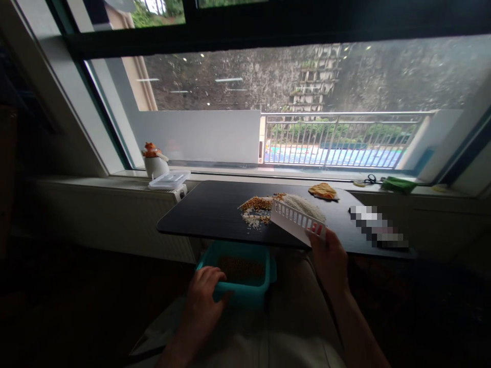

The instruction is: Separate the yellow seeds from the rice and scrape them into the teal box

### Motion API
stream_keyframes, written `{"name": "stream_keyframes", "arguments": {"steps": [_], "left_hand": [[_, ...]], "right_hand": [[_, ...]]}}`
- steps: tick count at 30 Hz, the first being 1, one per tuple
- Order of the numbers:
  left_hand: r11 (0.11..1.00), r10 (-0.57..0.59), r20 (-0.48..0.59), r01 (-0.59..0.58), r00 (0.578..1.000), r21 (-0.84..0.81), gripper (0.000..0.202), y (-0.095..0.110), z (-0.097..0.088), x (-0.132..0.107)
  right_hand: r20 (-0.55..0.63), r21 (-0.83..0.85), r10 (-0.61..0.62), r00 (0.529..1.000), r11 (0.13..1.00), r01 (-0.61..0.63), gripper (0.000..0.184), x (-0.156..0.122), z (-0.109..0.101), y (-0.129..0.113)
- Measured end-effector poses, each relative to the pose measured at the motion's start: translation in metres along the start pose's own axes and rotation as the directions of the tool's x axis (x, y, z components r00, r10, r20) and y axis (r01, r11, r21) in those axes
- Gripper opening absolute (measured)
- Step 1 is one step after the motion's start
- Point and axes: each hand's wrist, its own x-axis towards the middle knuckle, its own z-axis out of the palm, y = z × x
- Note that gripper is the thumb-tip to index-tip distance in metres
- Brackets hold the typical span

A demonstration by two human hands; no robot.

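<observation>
My left hand (205, 294) grips the near rim of a teal plastic tub (245, 253) that rests on my lap below the table edge; brown grains lie in it. My right hand (329, 255) holds a white slotted plastic tray (293, 221) tilted over the black table (207, 209). Beside the tray lie a pile of brown grains (258, 203), a small mixed heap of white and brown grains (253, 220) and a larger mound of white rice (305, 205).
A yellow cloth (323, 190) lies at the table's far edge. On the window sill stand a white jar with an orange figure (154, 160), a clear lidded box (169, 180), scissors (370, 179) and a green cloth (399, 184).
</observation>
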Motion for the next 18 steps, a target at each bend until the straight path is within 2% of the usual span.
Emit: {"name": "stream_keyframes", "arguments": {"steps": [3,6,12,15,18], "left_hand": [[0.998,0.056,0.009,-0.056,0.998,-0.034,0.018,0.007,0.001,0.005],[0.997,0.064,0.003,-0.064,0.998,-0.044,0.019,0.024,0.002,0.012],[0.989,0.106,0.022,-0.103,0.994,-0.105,0.020,0.059,0.002,0.015],[0.982,0.133,0.034,-0.127,0.991,-0.137,0.019,0.067,0.000,0.014],[0.976,0.157,0.032,-0.151,0.987,-0.157,0.018,0.069,-0.001,0.013]], "right_hand": [[0.008,-0.002,0.025,1.000,1.000,-0.025,0.042,0.000,-0.002,0.005],[0.011,0.052,0.027,1.000,0.998,-0.027,0.037,0.003,-0.003,0.014],[-0.051,0.108,0.009,0.999,0.994,-0.004,0.044,0.018,-0.013,0.021],[-0.085,0.136,0.015,0.996,0.991,-0.003,0.043,0.023,-0.022,0.019],[-0.050,0.201,0.047,0.998,0.979,-0.036,0.044,0.023,-0.027,0.018]]}}
